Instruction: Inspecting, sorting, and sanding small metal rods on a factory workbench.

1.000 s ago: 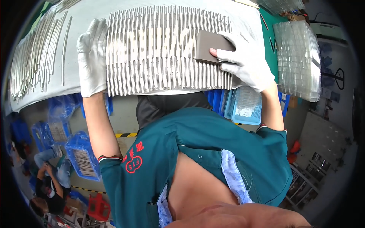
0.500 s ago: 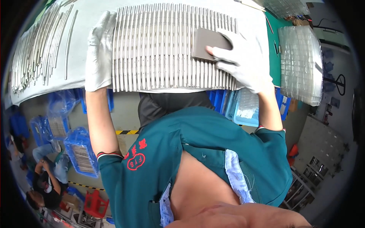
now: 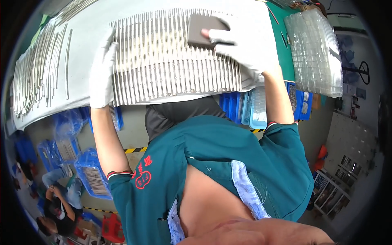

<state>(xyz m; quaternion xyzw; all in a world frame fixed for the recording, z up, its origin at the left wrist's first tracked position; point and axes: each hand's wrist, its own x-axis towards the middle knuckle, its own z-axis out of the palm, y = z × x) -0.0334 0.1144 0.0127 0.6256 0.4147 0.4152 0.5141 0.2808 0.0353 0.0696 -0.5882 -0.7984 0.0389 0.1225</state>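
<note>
From my remote seat I see a grey floor with striped tape (yellow and black), a red stool at lower left and a rack at lower right

The right hand holds a brown block over metal rods.

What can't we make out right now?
All in the head view:
Underside of the dark block: hidden, it faces the rods.
Right hand palm: hidden by the back of its glove.
Left hand contact with the row's edge: masked by its glove.
Upper-left rod bundle far ends: cut off by the top edge.
Lower-left crate contents count: too small.
</note>
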